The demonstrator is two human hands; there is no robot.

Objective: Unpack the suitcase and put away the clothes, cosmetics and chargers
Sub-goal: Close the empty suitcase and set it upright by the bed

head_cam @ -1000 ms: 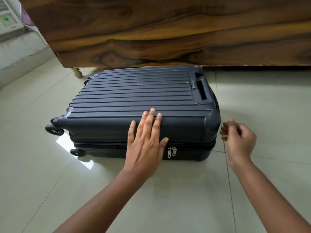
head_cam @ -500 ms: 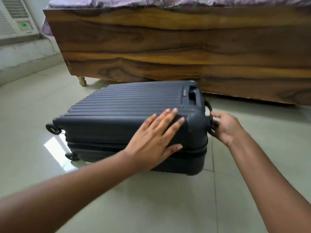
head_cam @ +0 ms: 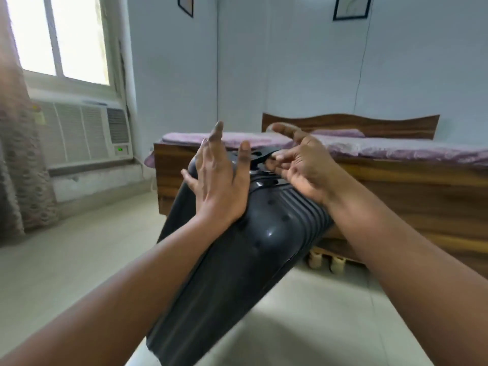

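The dark grey ribbed hard-shell suitcase [head_cam: 253, 254] is off the floor and tilted, its top end pointing away from me toward the bed. It is closed. My left hand [head_cam: 219, 178] lies flat against its upper left side with straight, spread fingers. My right hand [head_cam: 303, 167] is at the top end, its fingers curled round the black carry handle [head_cam: 257, 157], thumb raised. Both forearms run alongside the case. Its wheels and zipper are out of sight.
A wooden bed [head_cam: 396, 196] with a purple cover stands just beyond the suitcase, on short pale legs [head_cam: 324, 262]. A window air conditioner [head_cam: 84, 130] sits at the left wall under a window, with a patterned curtain [head_cam: 15, 167] beside it. Pale tiled floor [head_cam: 66, 260] lies to the left.
The suitcase lay flat on the floor by the bed; my right hand took its end handle and it is now raised and tilted. My view has swung up to the room.
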